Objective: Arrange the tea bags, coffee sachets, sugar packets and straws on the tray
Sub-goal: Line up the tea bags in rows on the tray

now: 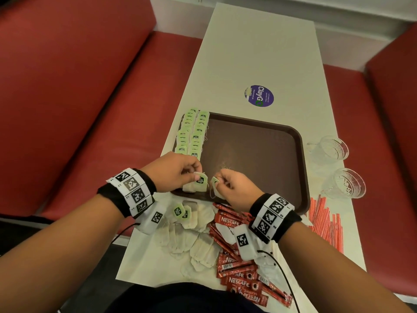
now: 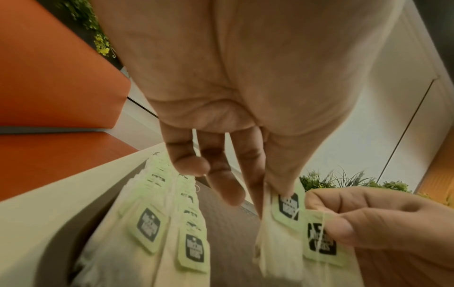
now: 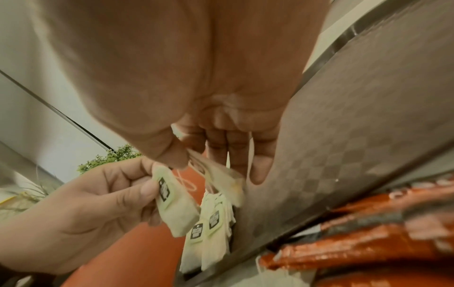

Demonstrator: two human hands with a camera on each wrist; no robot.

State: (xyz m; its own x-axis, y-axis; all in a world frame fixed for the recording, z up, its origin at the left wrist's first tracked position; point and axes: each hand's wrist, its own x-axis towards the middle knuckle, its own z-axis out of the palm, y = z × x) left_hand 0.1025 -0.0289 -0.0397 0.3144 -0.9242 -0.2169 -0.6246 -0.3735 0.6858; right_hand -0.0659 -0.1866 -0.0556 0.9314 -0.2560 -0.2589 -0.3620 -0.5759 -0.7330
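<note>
Both hands hover over the near left corner of the tray (image 1: 266,154), close together. Left hand (image 1: 173,170) pinches a tea bag (image 1: 198,184) between thumb and forefinger, gripping it at its green tag; the other fingers (image 2: 221,180) hang loosely curled. Right hand (image 1: 237,188) pinches a second bag (image 1: 215,188) by its tag, thumb on top, and a loop of string (image 3: 188,181) hangs beside it; the two bags are just beside each other, and whether they touch cannot be told. Two rows of bags (image 1: 191,134) lie along the tray's left edge, overlapping, green tags up. Nearer than the tray, on the counter (image 1: 259,53), sits a loose heap of bags (image 1: 194,236), touching the tray's near rim or just short of it. Beside that heap, towards the right, lie red coffee sachets (image 1: 239,267), some under the right wrist. Red-striped straws (image 1: 325,220) lie on the counter off the tray's near right corner. Two glass cups (image 1: 336,163) stand just right of the tray. A purple sticker (image 1: 258,96) sits on the counter beyond the tray's far edge. Red benches (image 1: 79,86) flank the counter.
</note>
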